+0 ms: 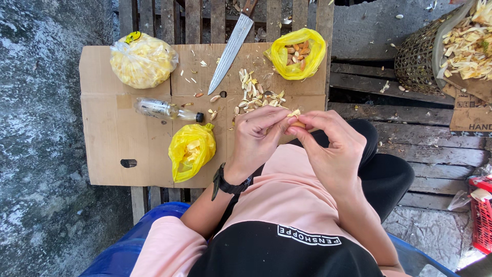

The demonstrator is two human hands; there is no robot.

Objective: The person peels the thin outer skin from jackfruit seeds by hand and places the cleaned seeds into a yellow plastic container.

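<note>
My left hand [259, 134] and my right hand [328, 146] meet over the near edge of a cardboard sheet [110, 128]. Together their fingertips pinch a small brown seed [297, 123] with a pale strip of skin lifted off its top. A black watch sits on my left wrist. Just beyond the hands lies a scatter of pale peelings [256, 95]. An open yellow bag [297, 54] with brown seeds stands farther back.
A long knife [233, 46] lies diagonally on the cardboard. A clear bag of yellow pieces [142, 60], a small bottle [166, 110] on its side and a tied yellow bag [190, 150] sit to the left. A woven basket [423, 56] with scraps stands at the right.
</note>
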